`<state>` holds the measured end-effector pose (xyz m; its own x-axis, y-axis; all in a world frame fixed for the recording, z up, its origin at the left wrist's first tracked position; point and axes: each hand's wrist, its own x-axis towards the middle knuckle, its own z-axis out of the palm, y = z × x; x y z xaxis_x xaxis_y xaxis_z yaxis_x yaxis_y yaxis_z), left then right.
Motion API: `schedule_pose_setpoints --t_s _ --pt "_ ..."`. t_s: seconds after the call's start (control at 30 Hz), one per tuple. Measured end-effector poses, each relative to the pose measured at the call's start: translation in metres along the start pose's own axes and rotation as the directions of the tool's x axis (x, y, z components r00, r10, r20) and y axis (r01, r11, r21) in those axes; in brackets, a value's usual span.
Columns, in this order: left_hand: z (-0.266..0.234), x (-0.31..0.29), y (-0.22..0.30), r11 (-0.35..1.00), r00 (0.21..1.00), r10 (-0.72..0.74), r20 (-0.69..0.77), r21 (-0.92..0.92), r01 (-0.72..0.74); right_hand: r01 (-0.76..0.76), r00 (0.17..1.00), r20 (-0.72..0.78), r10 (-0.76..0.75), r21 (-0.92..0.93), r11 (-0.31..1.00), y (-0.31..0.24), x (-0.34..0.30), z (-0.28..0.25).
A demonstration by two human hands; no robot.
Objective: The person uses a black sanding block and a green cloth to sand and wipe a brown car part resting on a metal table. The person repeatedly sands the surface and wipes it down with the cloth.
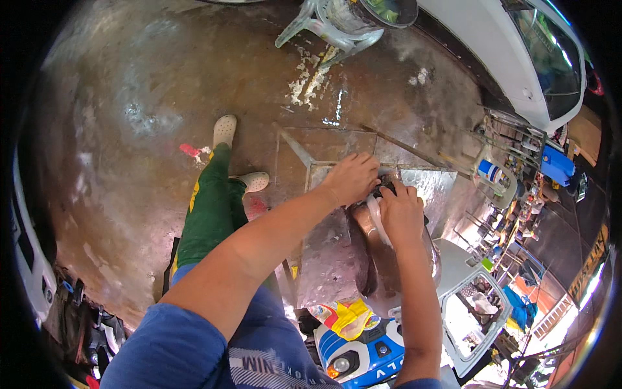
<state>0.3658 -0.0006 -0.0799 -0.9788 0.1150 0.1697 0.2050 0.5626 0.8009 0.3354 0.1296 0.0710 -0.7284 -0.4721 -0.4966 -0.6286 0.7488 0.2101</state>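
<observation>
A glossy, rounded brownish shell (372, 249), shaped somewhat like a motorcycle fuel tank, rests on a low flat-topped stand (324, 253). Along its top runs a pale strip (376, 217). At the shell's far end my two hands meet. My left hand (353, 178) is closed, its fingertips pinched beside a small black part (387, 188); whatever they hold is hidden. From the near side my right hand (402, 214) curls its fingers round the black part, whose exact kind I cannot make out.
A yellow and red packet (353, 318) lies by a blue and white vehicle panel (363, 356) near me. Rightward stand a grey-framed crate (463, 350) and a cluttered rack (499, 227). Ahead are a plastic chair (295, 26) with a bucket and a white car (486, 45).
</observation>
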Motion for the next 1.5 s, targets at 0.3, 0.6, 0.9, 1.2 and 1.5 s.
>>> schedule_pose_setpoints --t_s 0.3,0.6,0.9,1.2,1.5 --pt "0.005 -0.001 -0.002 1.0 1.0 0.0 -0.007 0.016 0.0 0.024 0.999 -0.032 -0.022 0.058 0.998 -0.001 -0.031 -0.011" --pt "0.003 -0.002 -0.001 1.0 1.0 -0.002 0.015 0.018 0.002 -0.016 0.998 -0.058 0.021 0.086 0.996 0.005 -0.079 -0.011" --pt "-0.002 0.003 -0.001 0.999 0.998 -0.025 0.054 -0.021 0.027 -0.018 0.986 -0.162 0.037 0.115 0.993 -0.002 -0.07 -0.008" --pt "-0.002 -0.001 0.002 1.0 0.999 0.006 0.051 0.018 -0.007 -0.086 0.984 -0.144 0.106 0.134 0.987 -0.003 -0.039 0.004" --pt "0.003 0.002 0.0 0.999 0.999 0.031 0.042 0.019 -0.032 -0.099 0.978 -0.169 0.127 0.165 0.981 0.016 -0.032 0.01"
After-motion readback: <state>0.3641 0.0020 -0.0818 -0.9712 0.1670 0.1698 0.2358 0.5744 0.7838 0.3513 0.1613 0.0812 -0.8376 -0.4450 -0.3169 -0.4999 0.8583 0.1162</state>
